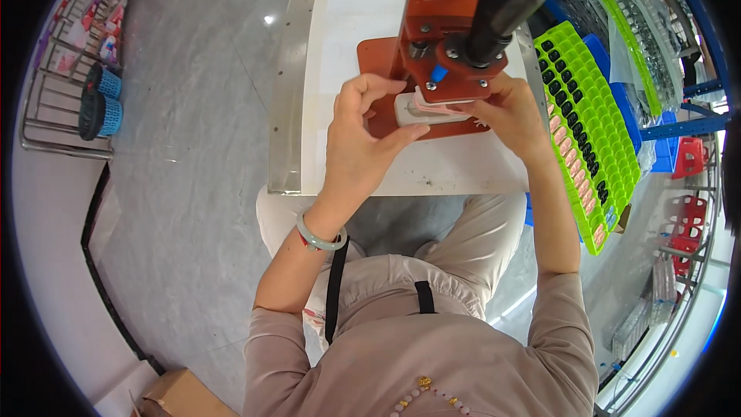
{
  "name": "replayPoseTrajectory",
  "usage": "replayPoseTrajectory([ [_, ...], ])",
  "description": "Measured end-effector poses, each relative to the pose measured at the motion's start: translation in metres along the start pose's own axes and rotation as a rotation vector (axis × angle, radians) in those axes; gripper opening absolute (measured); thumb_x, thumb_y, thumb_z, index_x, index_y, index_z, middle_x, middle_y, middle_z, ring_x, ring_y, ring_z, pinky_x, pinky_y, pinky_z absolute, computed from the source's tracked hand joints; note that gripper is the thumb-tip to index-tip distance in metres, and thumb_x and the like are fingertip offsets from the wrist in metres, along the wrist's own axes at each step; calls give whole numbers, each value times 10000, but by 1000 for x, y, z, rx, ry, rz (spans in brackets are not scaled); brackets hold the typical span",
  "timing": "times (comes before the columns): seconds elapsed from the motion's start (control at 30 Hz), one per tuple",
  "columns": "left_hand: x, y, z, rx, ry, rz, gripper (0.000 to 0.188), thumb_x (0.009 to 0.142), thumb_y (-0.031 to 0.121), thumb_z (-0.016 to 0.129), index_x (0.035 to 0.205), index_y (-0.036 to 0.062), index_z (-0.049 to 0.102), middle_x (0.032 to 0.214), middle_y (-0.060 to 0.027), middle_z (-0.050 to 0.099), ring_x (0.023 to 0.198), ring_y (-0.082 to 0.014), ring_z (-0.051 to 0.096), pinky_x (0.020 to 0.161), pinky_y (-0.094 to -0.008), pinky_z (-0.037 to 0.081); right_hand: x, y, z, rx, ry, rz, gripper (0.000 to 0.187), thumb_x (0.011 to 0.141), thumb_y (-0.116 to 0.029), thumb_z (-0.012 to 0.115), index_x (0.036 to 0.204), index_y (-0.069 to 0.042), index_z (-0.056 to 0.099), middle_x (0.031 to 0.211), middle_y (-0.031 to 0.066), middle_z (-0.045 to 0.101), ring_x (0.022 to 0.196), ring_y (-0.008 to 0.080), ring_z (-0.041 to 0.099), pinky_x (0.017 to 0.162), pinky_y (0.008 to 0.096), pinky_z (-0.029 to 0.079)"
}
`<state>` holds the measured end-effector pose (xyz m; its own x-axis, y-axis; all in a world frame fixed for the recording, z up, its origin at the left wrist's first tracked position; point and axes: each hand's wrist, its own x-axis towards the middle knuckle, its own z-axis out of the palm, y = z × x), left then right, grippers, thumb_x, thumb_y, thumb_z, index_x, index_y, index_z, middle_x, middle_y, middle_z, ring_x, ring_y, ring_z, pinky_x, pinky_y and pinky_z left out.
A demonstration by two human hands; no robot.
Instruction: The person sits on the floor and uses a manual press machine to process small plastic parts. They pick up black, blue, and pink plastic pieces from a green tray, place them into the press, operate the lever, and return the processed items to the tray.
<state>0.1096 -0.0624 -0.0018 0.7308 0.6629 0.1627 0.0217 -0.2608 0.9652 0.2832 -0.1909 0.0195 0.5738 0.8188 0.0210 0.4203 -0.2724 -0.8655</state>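
An orange hand press (pixel 444 54) stands on the white-topped table in front of me, with a dark lever arm reaching to the upper right. Beneath its head sits a whitish rounded holder (pixel 409 114) with a small pink piece (pixel 436 108) at its top. My left hand (pixel 359 135) is beside the holder's left end, thumb and fingers spread with a gap between them. On the other side, my right hand (pixel 515 112) is curled close to the holder's right end. Its thumb reaches the pink piece's edge; the press head hides some of its fingers.
A bright green compartment tray (pixel 617 139) at the right holds rows of black and pink pieces. Beyond it are bagged parts, a blue rack (pixel 687 130) and red stools (pixel 689 156). The metal-edged table (pixel 340 162) ends just before my knees. A cardboard box (pixel 185 395) lies at lower left.
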Motion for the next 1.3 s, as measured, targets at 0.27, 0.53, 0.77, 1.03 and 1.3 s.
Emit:
replayPoseTrajectory([
  [0.27, 8, -10, 3, 37, -7, 88, 537, 704, 122, 805, 1120, 35, 477, 1130, -66, 598, 1056, -173, 576, 917, -299, 430, 9, 7, -5, -23, -52, 31, 129, 780, -41, 667, 889, 28, 659, 773, 31, 635, 669, 84, 558, 569, 245, 451],
  [0.53, 7, -13, 4, 82, 10, 163, 578, 671, 105, 811, 1133, 56, 468, 1105, -61, 615, 1031, -186, 598, 888, -300, 448, 74, -44, -101, 317, 239, 27, 379, 968, -361, 479, 1092, -38, 635, 982, 43, 653, 718, 82, 557, 656, 230, 457],
  [0.77, 2, -11, -1, -16, 34, 65, 544, 629, 98, 827, 1086, 63, 534, 1160, -57, 555, 1005, -205, 609, 859, -316, 471, 152, -153, -80, 628, -291, 368, 602, 937, -451, 523, 1233, 73, 493, 986, 152, 654, 819, 207, 632, 759, 347, 528],
  [1.03, 3, -9, 0, 47, 29, 103, 530, 633, 79, 821, 1074, 32, 532, 1157, -90, 534, 996, -248, 585, 862, -339, 474, 127, -208, -103, 650, -415, 109, 376, 953, -243, 558, 1128, 89, 552, 899, 108, 619, 692, 108, 586, 557, 209, 498],
  [1.3, 2, -23, 3, 200, 116, 290, 552, 624, 56, 807, 1088, -5, 512, 1134, -142, 540, 998, -306, 563, 852, -359, 464, 41, -240, -77, 171, 134, -407, 291, 916, -206, 582, 1064, 43, 601, 691, 23, 582, 439, 46, 429, 362, 180, 331],
])
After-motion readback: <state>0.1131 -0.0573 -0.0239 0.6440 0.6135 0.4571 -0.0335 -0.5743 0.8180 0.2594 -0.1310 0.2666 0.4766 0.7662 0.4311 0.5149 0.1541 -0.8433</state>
